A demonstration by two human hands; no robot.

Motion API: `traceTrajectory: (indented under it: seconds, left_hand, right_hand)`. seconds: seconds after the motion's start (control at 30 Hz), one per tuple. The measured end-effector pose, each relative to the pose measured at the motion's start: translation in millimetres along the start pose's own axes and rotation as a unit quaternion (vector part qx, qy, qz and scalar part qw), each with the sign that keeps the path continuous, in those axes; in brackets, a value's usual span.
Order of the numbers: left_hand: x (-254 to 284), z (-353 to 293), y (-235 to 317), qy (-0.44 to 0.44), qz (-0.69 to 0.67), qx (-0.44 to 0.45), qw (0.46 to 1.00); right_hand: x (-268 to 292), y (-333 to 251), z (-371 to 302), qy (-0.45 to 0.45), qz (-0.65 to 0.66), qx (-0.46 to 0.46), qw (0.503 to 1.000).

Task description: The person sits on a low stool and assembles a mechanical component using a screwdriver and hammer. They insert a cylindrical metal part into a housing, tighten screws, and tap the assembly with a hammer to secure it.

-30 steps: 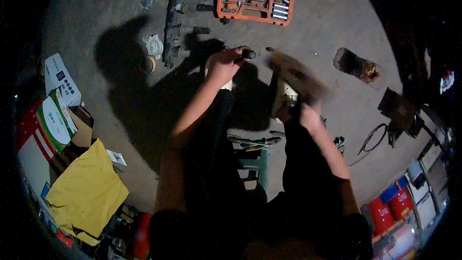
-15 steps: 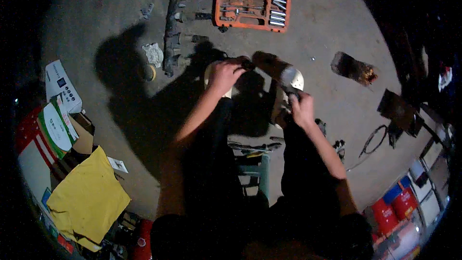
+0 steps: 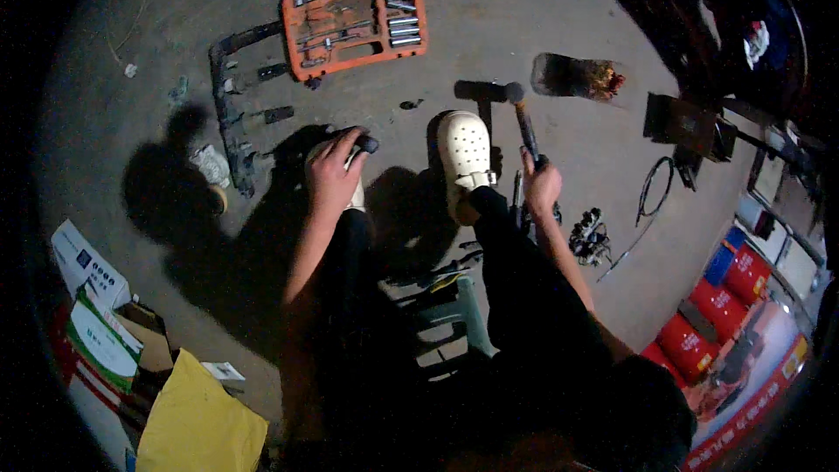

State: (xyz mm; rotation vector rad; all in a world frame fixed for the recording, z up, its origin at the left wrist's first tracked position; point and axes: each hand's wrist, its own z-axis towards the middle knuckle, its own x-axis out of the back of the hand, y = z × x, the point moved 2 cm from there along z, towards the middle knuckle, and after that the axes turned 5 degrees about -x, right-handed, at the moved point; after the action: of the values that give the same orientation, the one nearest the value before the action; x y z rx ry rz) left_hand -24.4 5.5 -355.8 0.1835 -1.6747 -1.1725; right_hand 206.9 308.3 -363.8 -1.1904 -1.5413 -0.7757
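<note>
My right hand (image 3: 543, 186) is closed round the handle of a hammer (image 3: 527, 129), whose head points away from me. The hammer is held beyond my right knee, to the right of a cream clog (image 3: 465, 149) on my right foot, and casts a shadow on the floor. Over my left foot, my left hand (image 3: 335, 177) grips a short dark cylindrical piece (image 3: 365, 144), its end showing past the fingertips. The other clog is mostly hidden beneath that hand. What kind of part the piece is, I cannot make out.
An open orange socket set case (image 3: 354, 22) lies ahead, beside a black branched part (image 3: 229, 114). A cut bottle-like container (image 3: 577, 77) and a looped cable (image 3: 654, 188) are to the right. A green stool (image 3: 454, 319) is under me; a yellow bag (image 3: 205, 415) lies at left.
The hammer has swung right, away from the dark piece in my left hand, and its head now points forward. My view has shifted to the right. Both hands keep their hold.
</note>
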Motion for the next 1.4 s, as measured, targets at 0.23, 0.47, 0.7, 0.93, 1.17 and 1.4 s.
traceTrajectory:
  seconds: [0.23, 0.47, 0.7, 0.93, 1.17, 1.4]
  left_hand:
    - [2, 2, 8, -0.008, 0.024, 0.024, 0.999]
    - [0, -5, -2, -0.047, 0.041, 0.097, 0.993]
    - [-5, -17, -21, -0.025, 0.020, 0.127, 0.991]
    - [-8, -20, -28, -0.017, 0.019, 0.131, 0.991]
    - [-5, -24, -37, -0.046, 0.021, 0.168, 0.985]
    - [9, -36, -45, -0.054, -0.117, 0.204, 0.971]
  right_hand:
    - [-43, 34, -4, 0.041, -0.042, 0.024, 0.998]
    - [-47, 45, 18, -0.060, -0.135, 0.159, 0.976]
    - [6, -24, 27, -0.136, -0.049, 0.178, 0.973]
    - [23, -217, -26, -0.485, 0.151, 0.229, 0.830]
    - [19, -288, -64, -0.697, -0.038, 0.276, 0.661]
    - [-24, -265, -68, -0.621, -0.091, 0.415, 0.659]
